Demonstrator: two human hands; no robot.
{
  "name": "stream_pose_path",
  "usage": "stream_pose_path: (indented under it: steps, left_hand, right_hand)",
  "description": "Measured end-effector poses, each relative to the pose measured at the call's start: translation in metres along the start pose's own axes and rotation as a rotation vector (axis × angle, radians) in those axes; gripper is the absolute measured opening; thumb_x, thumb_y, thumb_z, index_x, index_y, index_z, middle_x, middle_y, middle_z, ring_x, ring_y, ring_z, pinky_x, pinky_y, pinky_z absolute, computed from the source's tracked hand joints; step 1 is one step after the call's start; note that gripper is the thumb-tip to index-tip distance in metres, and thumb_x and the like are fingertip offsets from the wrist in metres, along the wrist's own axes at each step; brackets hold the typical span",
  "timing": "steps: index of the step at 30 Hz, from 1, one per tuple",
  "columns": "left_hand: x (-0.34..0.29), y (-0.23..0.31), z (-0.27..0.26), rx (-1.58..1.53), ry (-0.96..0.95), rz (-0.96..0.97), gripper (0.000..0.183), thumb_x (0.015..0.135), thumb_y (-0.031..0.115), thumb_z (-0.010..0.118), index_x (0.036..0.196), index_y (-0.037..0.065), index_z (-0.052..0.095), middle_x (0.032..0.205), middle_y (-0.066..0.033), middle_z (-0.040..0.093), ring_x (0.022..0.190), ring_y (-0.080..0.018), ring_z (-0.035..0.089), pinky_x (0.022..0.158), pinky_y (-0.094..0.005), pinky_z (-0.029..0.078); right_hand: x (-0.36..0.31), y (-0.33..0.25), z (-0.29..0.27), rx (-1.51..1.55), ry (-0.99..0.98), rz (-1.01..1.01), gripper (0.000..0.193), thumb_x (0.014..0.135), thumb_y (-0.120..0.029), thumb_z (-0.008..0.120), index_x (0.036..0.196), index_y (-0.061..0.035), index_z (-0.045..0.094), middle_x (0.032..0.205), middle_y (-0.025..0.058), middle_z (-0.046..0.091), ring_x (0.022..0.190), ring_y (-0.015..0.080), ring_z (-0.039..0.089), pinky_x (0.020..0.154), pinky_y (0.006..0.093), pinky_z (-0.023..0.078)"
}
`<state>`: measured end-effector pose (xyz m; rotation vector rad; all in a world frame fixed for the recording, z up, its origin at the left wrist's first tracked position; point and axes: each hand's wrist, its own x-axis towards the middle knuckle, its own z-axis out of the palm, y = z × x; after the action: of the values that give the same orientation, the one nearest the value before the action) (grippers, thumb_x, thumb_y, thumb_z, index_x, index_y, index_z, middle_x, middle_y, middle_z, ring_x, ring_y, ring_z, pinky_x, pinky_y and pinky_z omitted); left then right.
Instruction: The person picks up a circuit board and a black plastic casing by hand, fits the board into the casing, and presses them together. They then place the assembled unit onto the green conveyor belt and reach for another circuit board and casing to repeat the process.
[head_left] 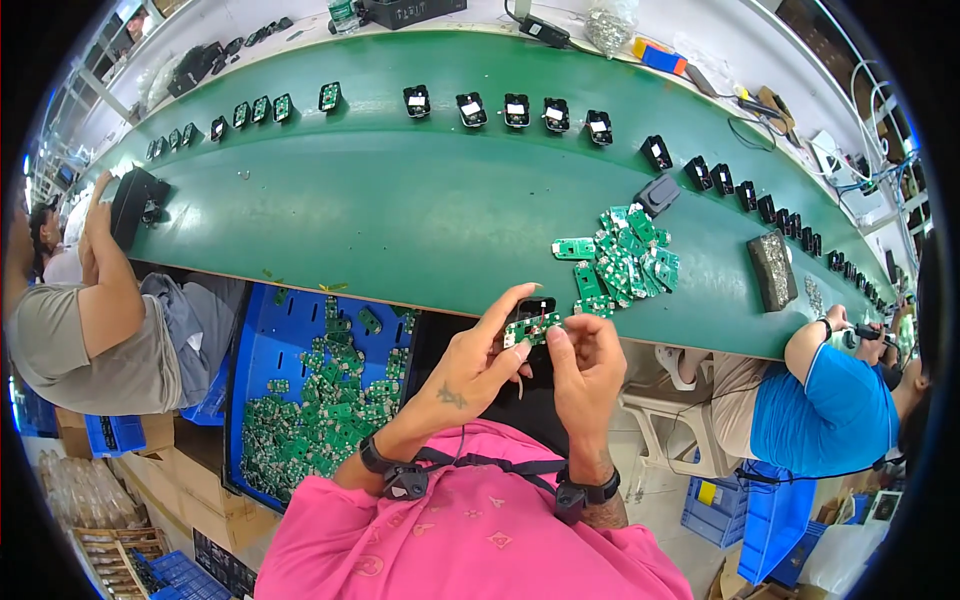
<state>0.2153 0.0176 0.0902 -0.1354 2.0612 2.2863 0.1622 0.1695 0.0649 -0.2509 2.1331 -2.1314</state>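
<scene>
Close in front of me, at the table's near edge, my left hand is closed around a small black plastic housing. A green circuit board lies across the housing's near side, under my left thumb. My right hand pinches the right end of that board between thumb and fingers. A thin wire hangs below the board. Beyond my right hand, a loose pile of green circuit boards rests on the green work surface. A dark housing touches the pile's far side.
A row of black housings curves along the far belt. Below the table at left, a blue bin holds many boards. A dark block lies at right. One co-worker sits at left, another at right.
</scene>
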Motion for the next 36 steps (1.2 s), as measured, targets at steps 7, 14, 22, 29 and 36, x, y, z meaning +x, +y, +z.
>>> stream_pose_path:
  steps: [7, 14, 22, 29, 36]
  left_hand:
    - [-0.001, -0.004, 0.005, 0.249, 0.019, 0.133, 0.058, 0.098, 0.002, 0.051, 0.153, 0.006, 0.033, 0.108, -0.0117, 0.064, 0.086, -0.0131, 0.063, 0.075, -0.0287, 0.053]
    - [0.001, -0.002, 0.010, 0.427, 0.008, 0.230, 0.060, 0.095, 0.001, 0.054, 0.152, 0.006, 0.034, 0.113, -0.0229, 0.061, 0.084, -0.0312, 0.064, 0.076, -0.0397, 0.052]
    - [0.002, -0.004, 0.010, 0.468, 0.019, 0.296, 0.060, 0.095, 0.002, 0.053, 0.152, 0.005, 0.033, 0.116, -0.0253, 0.060, 0.090, -0.0387, 0.063, 0.079, -0.0428, 0.052]
    - [0.000, 0.000, 0.013, 0.249, 0.047, 0.106, 0.059, 0.097, 0.006, 0.053, 0.152, 0.005, 0.032, 0.094, -0.0170, 0.061, 0.076, -0.0233, 0.061, 0.074, -0.0360, 0.051]
    - [-0.002, 0.000, 0.012, 0.304, 0.073, 0.165, 0.058, 0.098, 0.003, 0.052, 0.153, 0.007, 0.033, 0.107, -0.0124, 0.063, 0.085, -0.0142, 0.063, 0.077, -0.0296, 0.053]
  right_hand:
    - [-0.001, -0.013, -0.002, 0.158, -0.064, 0.021, 0.014, 0.097, -0.010, 0.066, 0.097, 0.0041, 0.068, 0.084, -0.0024, 0.062, 0.068, 0.0032, 0.053, 0.054, 0.0204, 0.042]
    - [0.000, -0.017, -0.008, 0.309, -0.125, 0.167, 0.013, 0.098, -0.012, 0.066, 0.101, 0.0010, 0.068, 0.079, -0.0055, 0.061, 0.062, -0.0012, 0.048, 0.051, 0.0169, 0.034]
    - [-0.002, -0.013, -0.007, 0.247, -0.153, 0.100, 0.014, 0.099, -0.012, 0.065, 0.103, 0.0016, 0.065, 0.086, -0.0026, 0.062, 0.069, 0.0012, 0.051, 0.058, 0.0189, 0.041]
    - [-0.006, -0.010, -0.009, 0.124, -0.125, -0.001, 0.011, 0.101, -0.010, 0.061, 0.099, -0.0001, 0.058, 0.082, -0.0014, 0.057, 0.067, 0.0083, 0.052, 0.059, 0.0243, 0.043]
    - [-0.004, -0.025, -0.012, -0.516, -0.103, -0.384, 0.009, 0.095, -0.006, 0.063, 0.097, -0.0005, 0.057, 0.086, 0.0131, 0.058, 0.071, 0.0297, 0.059, 0.061, 0.0390, 0.047]
